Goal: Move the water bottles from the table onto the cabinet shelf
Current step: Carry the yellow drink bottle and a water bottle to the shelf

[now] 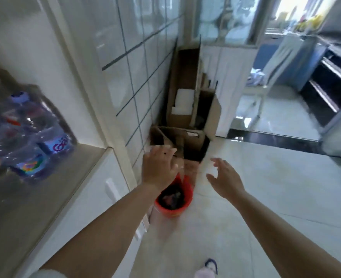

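Clear plastic bottles (28,137) lying on shelf (45,189), far left. Left hand (158,167) and right hand (224,177) empty, fingers spread, over floor. Between trips, likely; next: back to table for more.

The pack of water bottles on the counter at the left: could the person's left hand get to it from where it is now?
Probably yes. The left hand is open and empty, out over the red bucket, and nothing stands between it and the pack of water bottles on the counter; it would have to swing back leftward.

Bare forearms, pale short sleeve (45,272), seemingly blue slipper (211,264).
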